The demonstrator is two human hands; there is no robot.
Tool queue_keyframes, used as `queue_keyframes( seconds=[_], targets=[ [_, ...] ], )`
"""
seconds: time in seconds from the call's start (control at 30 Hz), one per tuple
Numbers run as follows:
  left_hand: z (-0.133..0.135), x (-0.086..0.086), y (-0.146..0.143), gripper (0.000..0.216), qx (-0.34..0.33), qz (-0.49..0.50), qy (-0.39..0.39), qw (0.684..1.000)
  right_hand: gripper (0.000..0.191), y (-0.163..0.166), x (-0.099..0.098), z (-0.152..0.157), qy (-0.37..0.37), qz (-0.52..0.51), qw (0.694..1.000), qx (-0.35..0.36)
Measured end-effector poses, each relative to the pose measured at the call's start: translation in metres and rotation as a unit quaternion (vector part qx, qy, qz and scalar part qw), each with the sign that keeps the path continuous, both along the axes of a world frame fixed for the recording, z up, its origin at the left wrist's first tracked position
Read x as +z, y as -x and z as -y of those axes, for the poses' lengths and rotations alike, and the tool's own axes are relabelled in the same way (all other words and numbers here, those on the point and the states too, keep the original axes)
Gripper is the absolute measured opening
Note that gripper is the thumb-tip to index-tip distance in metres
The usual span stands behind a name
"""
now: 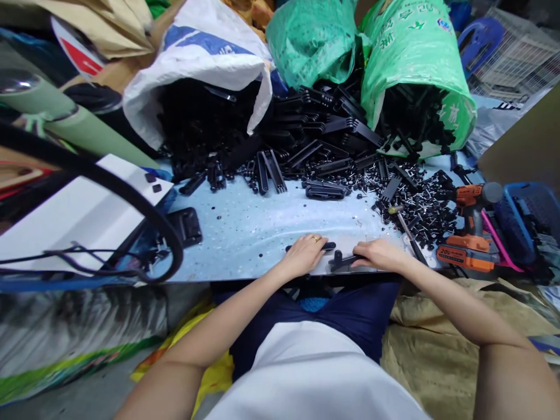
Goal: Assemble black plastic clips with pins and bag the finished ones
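Close to the front edge of the table, my left hand (304,255) is closed over a slim black plastic bar (329,247), whose ends stick out on both sides of the fingers. My right hand (377,255) pinches the right end of another black plastic part (342,262), which has a short upright tab with a rounded top at its left. This second part lies low over the tabletop, just right of my left hand. The undersides of both parts and some of my fingertips are hidden.
Black plastic parts (315,122) heap up at the back, spilling from a white sack (205,41) and a green sack (415,58). Loose screws (420,204), a hammer (406,227), an orange cordless drill (470,233) and a blue basket (516,221) are at right. A black cable (144,204) arches at left.
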State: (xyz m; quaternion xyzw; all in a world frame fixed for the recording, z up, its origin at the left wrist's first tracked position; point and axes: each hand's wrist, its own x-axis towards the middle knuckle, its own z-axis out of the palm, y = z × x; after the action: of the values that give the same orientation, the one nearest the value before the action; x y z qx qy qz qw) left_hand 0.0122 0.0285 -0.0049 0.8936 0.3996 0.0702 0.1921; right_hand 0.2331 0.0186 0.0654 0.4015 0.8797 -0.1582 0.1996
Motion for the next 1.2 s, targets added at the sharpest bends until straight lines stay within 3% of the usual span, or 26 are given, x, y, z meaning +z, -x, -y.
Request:
queue_keyframes(
  seconds=[0.23,0.33,0.43,0.63,0.73,1.0,1.2],
  targets=[
    [-0.001,0.01,-0.01,0.035,-0.011,0.008,0.031,0.999,0.035,0.011,-0.025,0.013,-0.033,0.029,0.999,-0.029],
    [-0.001,0.01,-0.01,0.054,-0.003,0.013,0.028,1.0,0.037,0.015,-0.029,0.019,-0.084,0.023,0.995,-0.057],
    [0.0,0.009,-0.007,0.06,0.023,0.015,0.031,0.999,0.04,0.019,-0.025,0.024,-0.133,0.015,0.989,-0.066],
    [-0.001,0.011,-0.004,0.063,0.013,0.026,0.042,0.999,0.033,0.023,-0.008,0.023,-0.085,0.029,0.996,-0.025],
    [-0.002,0.008,-0.002,0.059,0.007,0.037,0.036,0.999,0.034,0.025,-0.005,0.024,-0.1,0.027,0.994,-0.035],
    [-0.003,-0.009,0.009,0.047,-0.002,0.125,-0.049,0.991,0.031,0.035,-0.002,0.026,-0.193,-0.005,0.981,-0.02],
    [-0.003,-0.015,0.01,0.036,-0.034,0.171,-0.104,0.979,0.026,0.036,0.004,0.013,-0.198,0.006,0.979,0.057]
  ],
)
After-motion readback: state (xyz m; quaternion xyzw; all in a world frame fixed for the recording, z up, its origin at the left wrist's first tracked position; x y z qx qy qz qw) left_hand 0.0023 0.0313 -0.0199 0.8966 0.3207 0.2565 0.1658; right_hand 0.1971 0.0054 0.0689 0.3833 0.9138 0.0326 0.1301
